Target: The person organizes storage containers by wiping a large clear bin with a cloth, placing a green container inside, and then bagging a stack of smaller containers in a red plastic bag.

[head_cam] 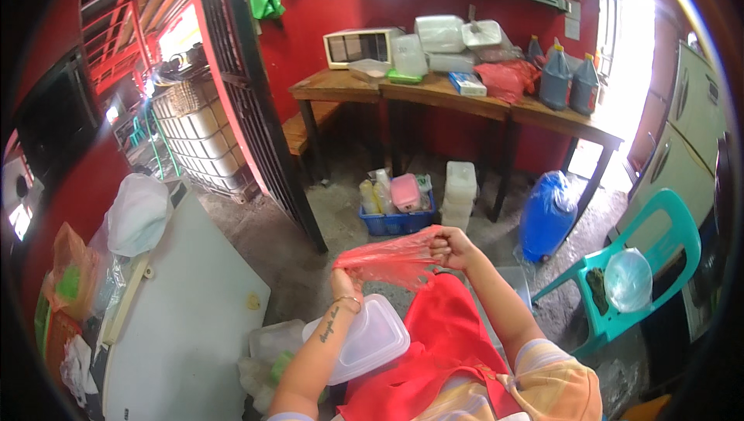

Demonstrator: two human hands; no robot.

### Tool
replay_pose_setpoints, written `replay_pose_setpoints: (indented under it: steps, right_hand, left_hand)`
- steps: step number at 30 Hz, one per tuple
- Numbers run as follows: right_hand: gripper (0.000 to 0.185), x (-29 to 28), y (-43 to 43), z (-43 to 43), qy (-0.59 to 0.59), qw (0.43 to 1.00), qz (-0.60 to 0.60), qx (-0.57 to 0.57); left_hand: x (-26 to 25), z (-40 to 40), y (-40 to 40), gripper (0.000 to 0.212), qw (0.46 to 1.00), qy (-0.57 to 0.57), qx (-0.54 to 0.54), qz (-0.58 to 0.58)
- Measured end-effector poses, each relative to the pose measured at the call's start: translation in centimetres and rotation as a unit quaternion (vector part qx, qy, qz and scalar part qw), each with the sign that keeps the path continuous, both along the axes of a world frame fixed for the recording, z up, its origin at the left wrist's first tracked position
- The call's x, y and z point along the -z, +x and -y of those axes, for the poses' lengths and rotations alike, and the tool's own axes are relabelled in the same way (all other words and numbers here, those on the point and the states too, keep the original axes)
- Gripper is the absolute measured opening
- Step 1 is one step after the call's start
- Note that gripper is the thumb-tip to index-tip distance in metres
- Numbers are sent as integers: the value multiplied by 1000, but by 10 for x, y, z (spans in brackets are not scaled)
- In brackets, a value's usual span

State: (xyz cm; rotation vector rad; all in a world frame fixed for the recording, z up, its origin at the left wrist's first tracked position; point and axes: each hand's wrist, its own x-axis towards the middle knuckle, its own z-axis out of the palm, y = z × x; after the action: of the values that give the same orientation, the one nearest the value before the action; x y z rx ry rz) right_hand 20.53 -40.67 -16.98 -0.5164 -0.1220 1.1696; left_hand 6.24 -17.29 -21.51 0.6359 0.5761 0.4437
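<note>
A thin red plastic bag (pixel 388 255) is stretched between my two hands. My right hand (pixel 453 248) grips its bunched end with curled fingers. At the other end, my left hand (pixel 347 284) is partly covered by the film; whether it is inside the bag or pinching it is hidden. Below my left wrist, a clear plastic container with a lid (pixel 372 342) rests against the red apron (pixel 447 328) on my lap. More translucent containers (pixel 273 339) lie beside my left forearm.
Ahead on the floor stand a blue basket (pixel 398 223) of bottles and tubs and a stack of containers (pixel 458 194). A white chest freezer (pixel 186 316) is at left. To the right are a blue bag (pixel 546 217) and a teal plastic chair (pixel 593 270). Wooden tables (pixel 447 93) line the wall.
</note>
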Motion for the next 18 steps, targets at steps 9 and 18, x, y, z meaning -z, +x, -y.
replay_pose_setpoints:
  steps: [9, 18]
  right_hand:
    - [27, -54, -16, -13, -7, 924, 211, 317]
    - [41, -37, -89, -94, -161, 537, 822, 97]
  left_hand:
    - [6, 17, -1, 45, 977, 189, -42, -92]
    - [17, 35, 13, 36, 957, -48, 101, 268]
